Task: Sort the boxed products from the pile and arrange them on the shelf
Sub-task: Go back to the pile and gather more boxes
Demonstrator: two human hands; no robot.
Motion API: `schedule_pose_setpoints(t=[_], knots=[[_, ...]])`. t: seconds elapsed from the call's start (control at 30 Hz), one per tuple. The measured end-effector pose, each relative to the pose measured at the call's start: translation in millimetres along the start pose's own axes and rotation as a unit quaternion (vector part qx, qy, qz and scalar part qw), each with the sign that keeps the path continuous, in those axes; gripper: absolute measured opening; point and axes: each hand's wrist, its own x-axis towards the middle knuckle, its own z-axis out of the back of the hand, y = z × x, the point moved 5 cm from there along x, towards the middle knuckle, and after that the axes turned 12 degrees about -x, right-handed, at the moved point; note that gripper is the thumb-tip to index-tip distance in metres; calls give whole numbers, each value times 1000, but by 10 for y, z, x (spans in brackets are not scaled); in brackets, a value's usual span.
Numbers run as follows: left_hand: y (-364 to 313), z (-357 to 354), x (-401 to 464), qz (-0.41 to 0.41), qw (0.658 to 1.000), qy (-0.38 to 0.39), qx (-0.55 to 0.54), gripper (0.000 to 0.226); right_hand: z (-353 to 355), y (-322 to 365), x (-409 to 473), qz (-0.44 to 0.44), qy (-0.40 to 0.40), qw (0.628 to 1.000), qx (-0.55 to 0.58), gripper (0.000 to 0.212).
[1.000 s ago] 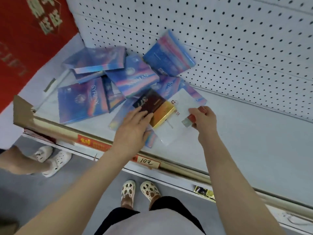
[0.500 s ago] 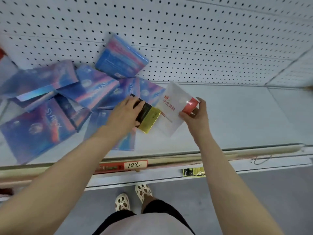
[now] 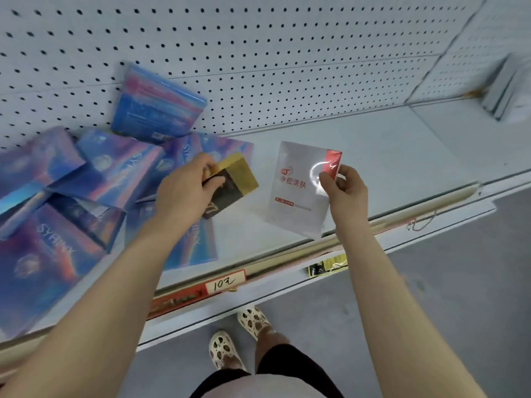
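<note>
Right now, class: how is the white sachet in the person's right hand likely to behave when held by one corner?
The white sachet is thin and flat, so probably light and somewhat floppy. The right hand pinches only its red corner, yet it hangs fairly straight, suggesting some stiffness. Its glossy glare hints that it may slip.

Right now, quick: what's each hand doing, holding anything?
Left hand: closed around the black and gold box, lifting it at the pile's edge.
Right hand: pinching the white and red packet by its right edge, above the shelf.
</note>
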Motion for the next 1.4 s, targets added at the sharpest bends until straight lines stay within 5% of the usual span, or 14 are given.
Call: schedule_pose_setpoints(t=[0.1,0.27,0.6,0.93,1.17,1.4], knots=[[-7,-166,-74,89,984,-1,-151,25,198,-62,-113,-11,-31,999,5,16],[-140,-693,-326,221,891,36,-395,7,565,-264,-233,-57,-59,996,20,10],[-1141,-1748,-599,248,865,79,-430,16,1796,-912,-145,-97,-127,986,49,12],[-2949,-3453,-667,204,870,158,-420,18,4058,-1708,260,-118,-195,973,37,11],[-4015,-4424,-359,148,879,218,-397,9,5200,-1988,802,-114,-245,962,42,12],[-4744,-5323,346,136,883,199,-404,25,6020,-2193,1901,-102,-239,965,36,9]])
